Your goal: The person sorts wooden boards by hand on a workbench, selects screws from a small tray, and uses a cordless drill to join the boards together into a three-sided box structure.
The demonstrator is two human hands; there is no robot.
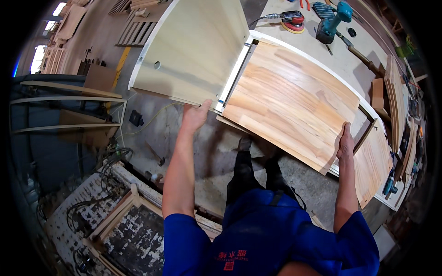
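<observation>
A pale, greenish-white board (pixel 191 50) with a round hole stands at an angle on the left, joined to a white-edged frame. My left hand (pixel 195 117) grips its lower edge near the corner, thumb on top and the other fingers hidden beneath. Over the frame lies a light wooden panel (pixel 285 101) of glued strips, its near edge jutting past the frame. Against that panel's right end rests my right hand (pixel 345 143), fingers stretched along the edge. Dark gaps in the frame show at the panel's left and right ends. Another wooden panel (pixel 374 163) sits farther right.
On the pale worktable (pixel 354 80) behind lie a red sander (pixel 293 20), a teal cordless drill (pixel 332 23) and a hammer (pixel 361 57). Stacked boards (pixel 395 101) stand at the right. A worn metal bench (pixel 115 230) with cables is at lower left. A yellow cord crosses the floor.
</observation>
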